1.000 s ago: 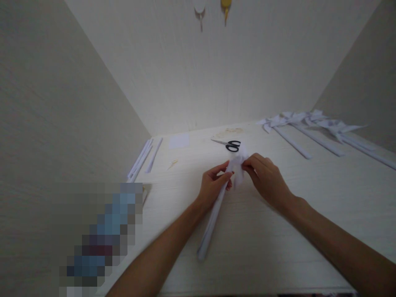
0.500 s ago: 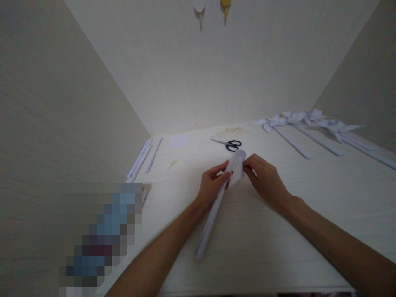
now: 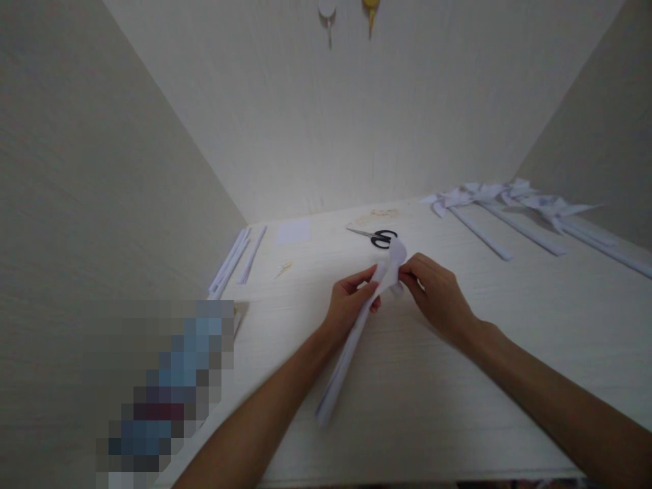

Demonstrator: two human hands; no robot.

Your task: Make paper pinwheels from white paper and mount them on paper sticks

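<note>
My left hand [image 3: 351,302] is closed around the upper part of a white rolled paper stick [image 3: 341,373], which slants down toward the table's front edge. At the stick's upper end is a folded, curling white paper piece [image 3: 396,255]. My right hand [image 3: 425,282] pinches the right edge of this paper between thumb and fingers. How the paper joins the stick is hidden by my left fingers. Just beyond the paper lie scissors [image 3: 379,238] with black handles, their blades pointing left.
Finished-looking paper pinwheels [image 3: 473,197] on paper sticks lie at the back right. Several loose paper sticks [image 3: 231,261] rest at the left edge, near a flat white paper square [image 3: 293,231]. Toothpick-like slivers [image 3: 284,269] are on the table [image 3: 458,407]. Two hooks [image 3: 371,17] hang on the wall.
The paper piece's curled end has turned and lifted slightly between my hands. The stick's lower end has shifted a little left. Both hands keep their hold.
</note>
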